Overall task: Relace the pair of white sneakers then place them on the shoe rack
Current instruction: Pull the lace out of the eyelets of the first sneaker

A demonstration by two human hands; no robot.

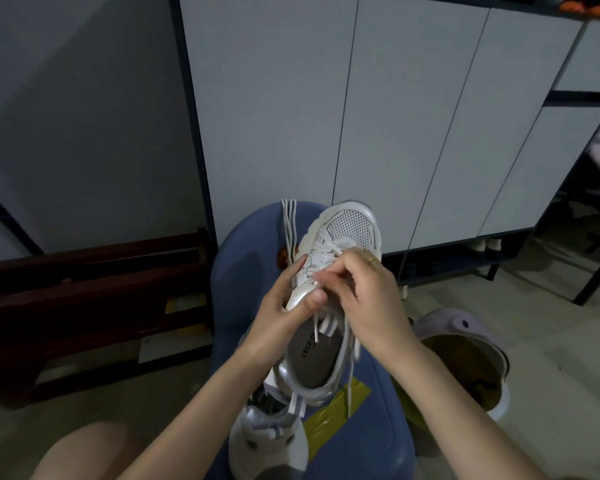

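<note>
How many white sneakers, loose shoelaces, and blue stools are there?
White sneakers: 2, one held by the left hand and right hand, one lying below.
Loose shoelace bundle: 1
Blue stool: 1
Total: 4

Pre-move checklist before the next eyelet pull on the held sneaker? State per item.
1. Left hand steadies the sneaker by its tongue side: ok.
2. Right hand has a grip on the lace: ok.
3. Lace tip lined up with an eyelet: cannot tell, fingers hide it.
4. Spare lace within reach on blue seat: ok.
5. Second sneaker laced: cannot tell.
</note>
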